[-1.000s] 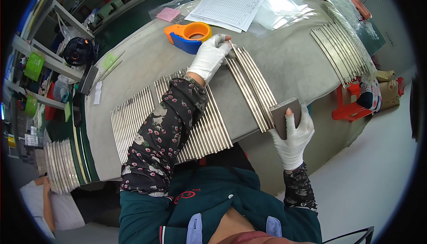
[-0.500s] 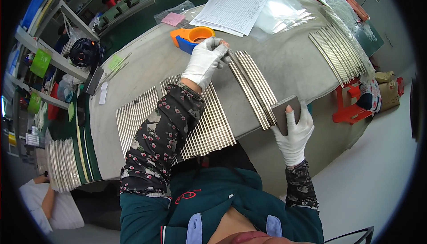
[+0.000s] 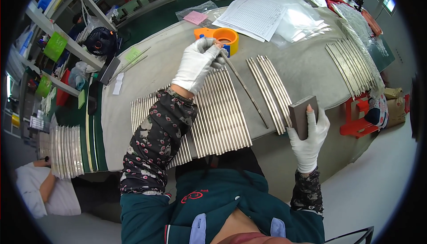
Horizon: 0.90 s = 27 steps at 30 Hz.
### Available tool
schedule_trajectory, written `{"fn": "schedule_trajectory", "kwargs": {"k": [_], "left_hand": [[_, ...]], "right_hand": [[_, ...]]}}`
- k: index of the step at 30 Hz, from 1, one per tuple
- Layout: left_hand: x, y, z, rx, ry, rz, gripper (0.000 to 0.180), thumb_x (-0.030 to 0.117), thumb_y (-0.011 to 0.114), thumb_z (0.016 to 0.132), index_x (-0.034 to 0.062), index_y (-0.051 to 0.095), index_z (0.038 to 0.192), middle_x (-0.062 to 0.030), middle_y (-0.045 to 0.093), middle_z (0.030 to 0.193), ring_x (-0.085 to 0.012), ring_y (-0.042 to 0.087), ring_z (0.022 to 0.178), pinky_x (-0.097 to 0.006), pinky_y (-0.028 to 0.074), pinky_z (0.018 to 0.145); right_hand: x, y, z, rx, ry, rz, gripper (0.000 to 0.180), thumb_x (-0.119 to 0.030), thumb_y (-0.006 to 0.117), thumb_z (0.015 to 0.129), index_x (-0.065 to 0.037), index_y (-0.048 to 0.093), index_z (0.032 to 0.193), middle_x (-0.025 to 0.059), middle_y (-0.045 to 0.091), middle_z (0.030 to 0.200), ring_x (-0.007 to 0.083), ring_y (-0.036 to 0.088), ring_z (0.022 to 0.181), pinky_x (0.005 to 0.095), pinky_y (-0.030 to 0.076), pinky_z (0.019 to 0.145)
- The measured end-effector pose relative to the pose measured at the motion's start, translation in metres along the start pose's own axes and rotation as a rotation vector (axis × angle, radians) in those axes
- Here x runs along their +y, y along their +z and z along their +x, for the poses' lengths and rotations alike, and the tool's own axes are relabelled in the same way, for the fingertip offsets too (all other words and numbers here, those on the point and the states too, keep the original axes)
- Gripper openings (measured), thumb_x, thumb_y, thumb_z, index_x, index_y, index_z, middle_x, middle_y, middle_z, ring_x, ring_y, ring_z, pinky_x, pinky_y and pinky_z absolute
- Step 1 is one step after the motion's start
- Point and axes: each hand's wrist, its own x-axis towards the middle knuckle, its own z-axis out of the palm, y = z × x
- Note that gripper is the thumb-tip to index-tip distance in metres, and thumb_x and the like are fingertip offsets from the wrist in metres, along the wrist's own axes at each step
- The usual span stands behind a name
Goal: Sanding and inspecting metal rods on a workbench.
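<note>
Between the pinched fingers of my left hand (image 3: 195,66), in a white glove with bare fingertips, is the far end of a thin metal rod (image 3: 246,88). It slants toward the table's near edge. A small set of similar rods (image 3: 272,93) lies just right of it. On the left, a broad row of shiny rods (image 3: 222,110) lies side by side, partly hidden under my left forearm. My right hand (image 3: 310,144), also gloved, grips a grey-brown rectangular block (image 3: 303,117) beside the near ends of the small set, thumb on its face.
An orange and blue tape dispenser (image 3: 227,39) stands beyond my left hand. Behind it lie printed sheets (image 3: 251,17), a pink note (image 3: 195,17) and clear plastic bags (image 3: 300,17). Another rod bundle (image 3: 351,68) rests far right, above a red stool (image 3: 356,126). A person (image 3: 38,188) is at lower left.
My left hand has drawn one rod leftward, away from the small set. My right hand still holds the block, now tilted with its side showing. The whole view has shifted somewhat.
</note>
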Motion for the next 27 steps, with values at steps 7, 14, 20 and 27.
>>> {"fn": "schedule_trajectory", "kwargs": {"k": [7, 14, 20, 27], "left_hand": [[0.007, -0.004, -0.01, 0.015, 0.052, 0.045, 0.015, 0.014, 0.057, 0.095, 0.0026, 0.061, 0.104, -0.004, 0.068, 0.088, -0.0032, 0.056, 0.065, -0.015, 0.044, 0.056], [0.013, 0.007, -0.014, 0.038, 0.146, 0.106, 0.014, 0.014, 0.059, 0.094, 0.003, 0.062, 0.103, -0.0019, 0.068, 0.086, 0.0006, 0.048, 0.063, -0.015, 0.037, 0.055], [0.018, 0.015, -0.015, 0.059, 0.143, 0.096, 0.014, 0.012, 0.061, 0.092, 0.0013, 0.064, 0.101, -0.0017, 0.067, 0.089, -0.0008, 0.053, 0.07, -0.016, 0.04, 0.061], [0.014, 0.012, -0.015, 0.056, 0.175, 0.163, 0.014, 0.016, 0.063, 0.092, 0.0033, 0.066, 0.097, 0.0026, 0.066, 0.084, 0.0003, 0.046, 0.064, -0.016, 0.036, 0.057]], "right_hand": [[-0.066, 0.018, 0.054, -0.104, -0.061, 0.193, 0.078, -0.015, 0.079, 0.059, -0.012, 0.049, 0.132, 0.0234, 0.044, 0.131, 0.0376, 0.046, 0.109, 0.0456, 0.04, 0.094], [-0.095, 0.033, 0.099, -0.049, -0.191, 0.162, 0.064, -0.023, 0.077, 0.064, -0.008, 0.057, 0.123, 0.0229, 0.049, 0.122, 0.0358, 0.05, 0.104, 0.0443, 0.044, 0.087], [-0.075, 0.035, 0.115, 0.06, -0.21, 0.185, 0.054, -0.022, 0.075, 0.064, -0.004, 0.064, 0.114, 0.0242, 0.057, 0.113, 0.0359, 0.056, 0.094, 0.0431, 0.048, 0.08], [-0.06, 0.048, 0.12, -0.024, 0.057, 0.044, 0.056, -0.024, 0.077, 0.063, -0.013, 0.063, 0.116, 0.0241, 0.052, 0.118, 0.0366, 0.056, 0.097, 0.0453, 0.045, 0.086]]}}
